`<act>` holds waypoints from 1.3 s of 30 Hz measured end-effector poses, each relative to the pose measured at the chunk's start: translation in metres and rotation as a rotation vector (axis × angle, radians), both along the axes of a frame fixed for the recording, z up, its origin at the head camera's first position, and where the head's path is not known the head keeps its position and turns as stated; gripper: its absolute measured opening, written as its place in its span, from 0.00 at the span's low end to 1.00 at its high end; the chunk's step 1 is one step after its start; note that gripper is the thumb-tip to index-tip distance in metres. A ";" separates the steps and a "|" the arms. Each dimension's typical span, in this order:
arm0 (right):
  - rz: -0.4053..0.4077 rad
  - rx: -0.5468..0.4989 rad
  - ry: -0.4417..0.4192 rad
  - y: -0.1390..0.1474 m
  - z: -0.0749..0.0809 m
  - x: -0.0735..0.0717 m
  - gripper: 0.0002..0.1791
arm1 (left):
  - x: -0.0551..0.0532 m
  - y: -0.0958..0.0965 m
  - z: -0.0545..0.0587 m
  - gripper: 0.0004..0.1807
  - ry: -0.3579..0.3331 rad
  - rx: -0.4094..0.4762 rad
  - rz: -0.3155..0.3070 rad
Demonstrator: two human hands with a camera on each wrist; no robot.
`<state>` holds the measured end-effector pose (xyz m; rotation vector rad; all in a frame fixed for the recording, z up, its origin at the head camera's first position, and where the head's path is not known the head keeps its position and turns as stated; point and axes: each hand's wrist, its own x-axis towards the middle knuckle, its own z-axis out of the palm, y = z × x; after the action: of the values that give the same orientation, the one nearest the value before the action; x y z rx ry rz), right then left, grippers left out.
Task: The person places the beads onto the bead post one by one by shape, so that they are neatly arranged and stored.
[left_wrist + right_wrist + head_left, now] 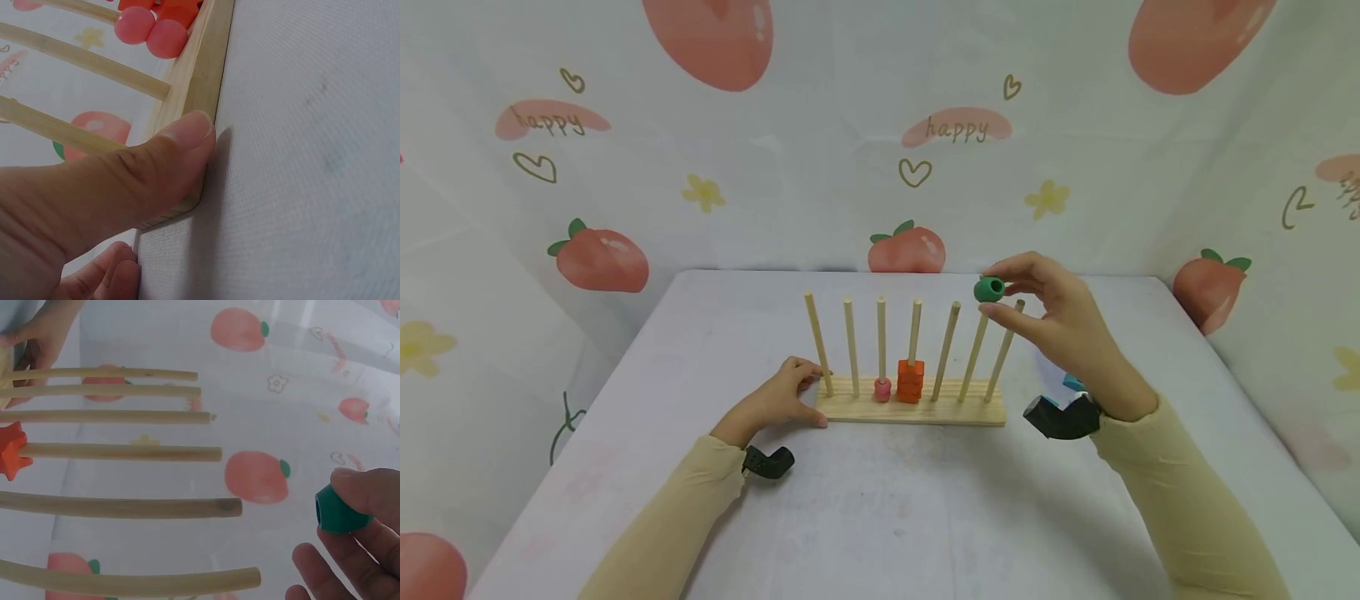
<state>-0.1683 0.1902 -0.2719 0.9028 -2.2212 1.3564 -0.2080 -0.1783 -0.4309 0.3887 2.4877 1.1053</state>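
A wooden peg board (pixel 917 412) with several upright pegs stands on the table. My left hand (pixel 784 393) grips its left end, thumb on the front edge and fingers round the back. In the left wrist view the thumb (pixel 181 134) presses the wood close to the corner. My right hand (pixel 1060 312) pinches a green bead (pixel 987 289) between thumb and fingers, up at the height of the peg tops near the right end. The bead's hole shows in the right wrist view, where the peg tips lie apart from the bead (pixel 340 511).
Pink round beads (pixel 167 39) sit low on the third peg from the left. Orange star-shaped beads (pixel 911 382) are stacked on the fourth peg. A blue piece (pixel 1072 382) lies on the table, partly behind the right wrist. A fruit-printed cloth (pixel 820 183) hangs behind.
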 end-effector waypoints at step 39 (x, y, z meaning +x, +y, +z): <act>0.010 0.275 -0.159 -0.006 -0.006 -0.028 0.19 | 0.001 0.000 0.001 0.45 -0.002 -0.004 0.010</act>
<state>-0.1958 0.1843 -0.2778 0.9246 -2.5748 1.1816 -0.2070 -0.1785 -0.4297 0.3746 2.4925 1.1042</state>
